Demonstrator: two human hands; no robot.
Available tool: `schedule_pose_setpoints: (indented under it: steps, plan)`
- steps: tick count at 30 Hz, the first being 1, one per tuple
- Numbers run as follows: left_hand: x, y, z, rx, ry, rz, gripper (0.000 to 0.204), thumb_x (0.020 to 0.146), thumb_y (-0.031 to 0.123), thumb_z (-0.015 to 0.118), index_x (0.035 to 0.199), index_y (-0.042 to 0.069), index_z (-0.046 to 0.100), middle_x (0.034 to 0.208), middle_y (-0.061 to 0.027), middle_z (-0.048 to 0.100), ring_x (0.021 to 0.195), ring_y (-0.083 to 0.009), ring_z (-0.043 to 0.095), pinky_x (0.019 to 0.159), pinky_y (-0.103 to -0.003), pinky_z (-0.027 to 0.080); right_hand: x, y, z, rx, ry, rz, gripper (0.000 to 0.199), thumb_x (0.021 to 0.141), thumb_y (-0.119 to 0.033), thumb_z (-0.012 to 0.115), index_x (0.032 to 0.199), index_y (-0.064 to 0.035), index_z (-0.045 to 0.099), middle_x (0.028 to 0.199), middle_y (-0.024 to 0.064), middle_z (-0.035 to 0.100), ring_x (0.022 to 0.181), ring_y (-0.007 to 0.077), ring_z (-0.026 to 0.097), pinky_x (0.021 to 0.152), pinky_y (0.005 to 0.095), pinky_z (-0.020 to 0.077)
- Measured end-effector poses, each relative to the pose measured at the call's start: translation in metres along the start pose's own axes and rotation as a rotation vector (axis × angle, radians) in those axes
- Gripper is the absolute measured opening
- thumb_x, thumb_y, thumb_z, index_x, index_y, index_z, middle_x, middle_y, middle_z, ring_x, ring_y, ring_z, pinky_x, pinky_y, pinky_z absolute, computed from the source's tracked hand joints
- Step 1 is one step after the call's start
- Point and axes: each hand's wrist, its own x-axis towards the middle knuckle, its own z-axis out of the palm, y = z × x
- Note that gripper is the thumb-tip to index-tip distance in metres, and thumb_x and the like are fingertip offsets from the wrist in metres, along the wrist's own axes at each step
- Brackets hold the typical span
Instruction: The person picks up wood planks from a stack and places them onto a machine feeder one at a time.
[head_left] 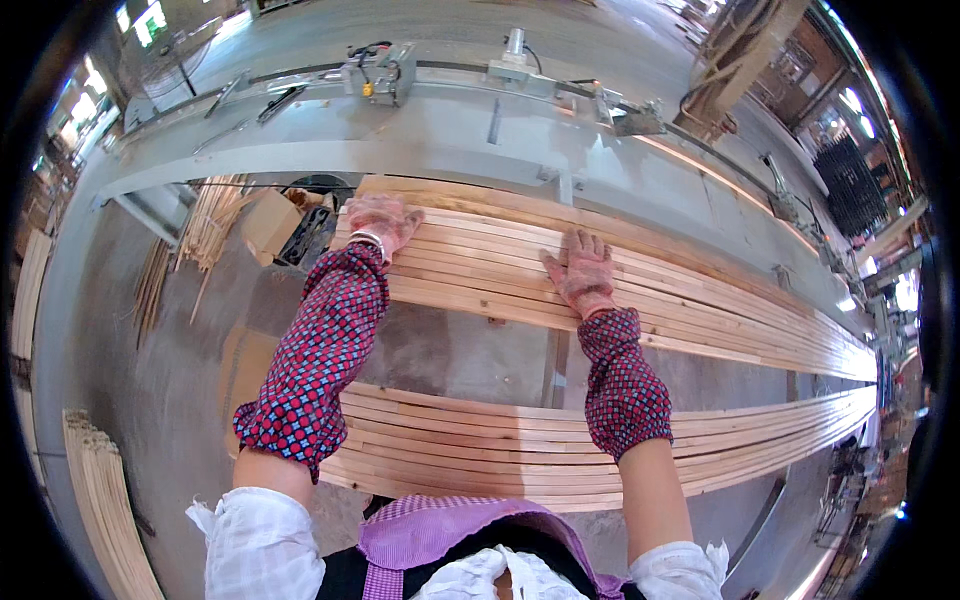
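Here, wooden strips (pixel 480 258) run lengthwise along the near edge of the bench (pixel 455 138), far-right ends lost in glare; I see the right hand (pixel 582 272) open atop, the left hand (pixel 382 221) hiding some left ends, its grip unclear.

- A cardboard box (pixel 272 226) sat open at left, just beside dark objects (pixel 312 236) too unclear to name.
- Thin wooden sticks (pixel 212 225) were bunched near it.
- A metal device (pixel 380 75) with a yellow part stood above, left of an upright silver cylinder (pixel 515 45).
- A dark ridged stack (pixel 850 182) rose at far right.
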Motion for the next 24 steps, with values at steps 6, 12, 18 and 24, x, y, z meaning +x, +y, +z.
schedule_pose_setpoints:
  steps: [6,12,18,24]
  plan:
    - [-0.002,-0.003,0.003,0.046,0.117,0.126,0.065,0.099,0.064,0.047,0.134,0.013,0.068,0.137,-0.018,0.066,0.131,-0.0327,0.06,0.107,-0.046,0.045,-0.005,0.001,-0.005,0.046,0.023,0.022,0.077,0.091,-0.065,0.061,0.141,-0.0063,0.058,0.143,0.0153,0.059,0.137,0.0364,0.049,0.119,0.0539,0.0336]
    - [0.006,-0.005,0.008,-0.09,0.052,0.115,0.059,0.1,0.06,0.049,0.121,0.009,0.069,0.119,-0.0183,0.073,0.115,-0.0383,0.068,0.098,-0.05,0.052,-0.013,0.0,0.002,0.048,0.072,0.007,0.078,0.091,-0.065,0.061,0.142,-0.0061,0.057,0.142,0.0163,0.058,0.138,0.0371,0.048,0.12,0.0552,0.0319]
    - [0.014,0.034,0.047,-0.301,0.416,0.466,0.039,0.096,0.038,0.063,0.121,0.008,0.068,0.123,-0.0166,0.072,0.114,-0.0353,0.068,0.096,-0.047,0.054,-0.009,-0.003,-0.001,0.034,0.038,0.01,0.083,0.091,-0.068,0.058,0.145,-0.0056,0.055,0.143,0.0164,0.057,0.14,0.0361,0.046,0.12,0.0551,0.031]
    - [0.048,0.097,0.045,-0.417,0.246,0.473,0.039,0.096,0.028,0.063,0.133,0.015,0.063,0.129,-0.0103,0.069,0.116,-0.0312,0.068,0.096,-0.046,0.054,-0.008,0.006,0.016,0.011,0.175,-0.037,0.075,0.09,-0.062,0.066,0.136,-0.0025,0.061,0.136,0.0186,0.062,0.131,0.0376,0.054,0.115,0.0539,0.0377]
